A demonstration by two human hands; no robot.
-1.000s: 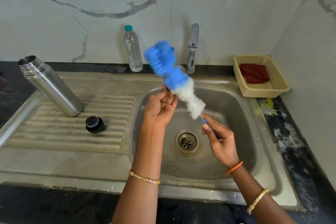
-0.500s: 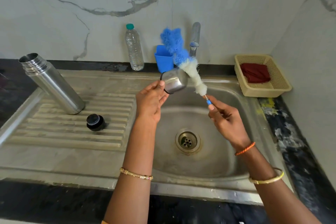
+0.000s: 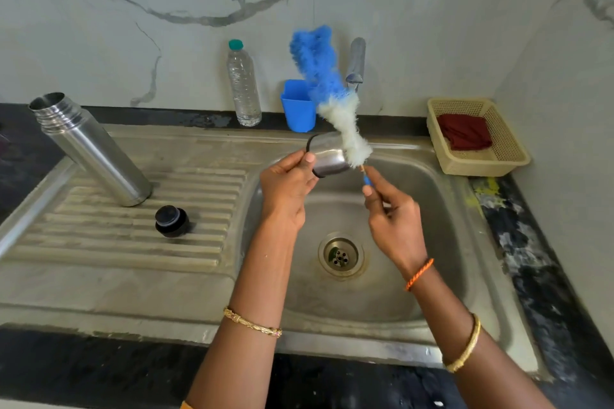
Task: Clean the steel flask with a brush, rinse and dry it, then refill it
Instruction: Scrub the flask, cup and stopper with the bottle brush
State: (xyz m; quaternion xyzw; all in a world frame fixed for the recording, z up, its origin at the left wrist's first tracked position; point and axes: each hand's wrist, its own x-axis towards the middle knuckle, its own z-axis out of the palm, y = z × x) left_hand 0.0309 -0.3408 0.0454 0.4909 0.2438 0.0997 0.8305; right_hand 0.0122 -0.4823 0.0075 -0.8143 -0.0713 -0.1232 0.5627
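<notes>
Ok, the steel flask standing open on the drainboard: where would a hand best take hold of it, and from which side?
Probably around the plain cylindrical body of the steel flask, below the threaded neck, with the fingers wrapped round it. It stands upright on the drainboard, mouth open and uncapped, so coming from its sink side keeps it level. The left hand is nearer, but it holds the steel cup.

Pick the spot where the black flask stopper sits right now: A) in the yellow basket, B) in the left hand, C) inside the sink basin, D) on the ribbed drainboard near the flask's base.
D: the black stopper rests on the ribbed drainboard, just in front of the steel flask.
</notes>
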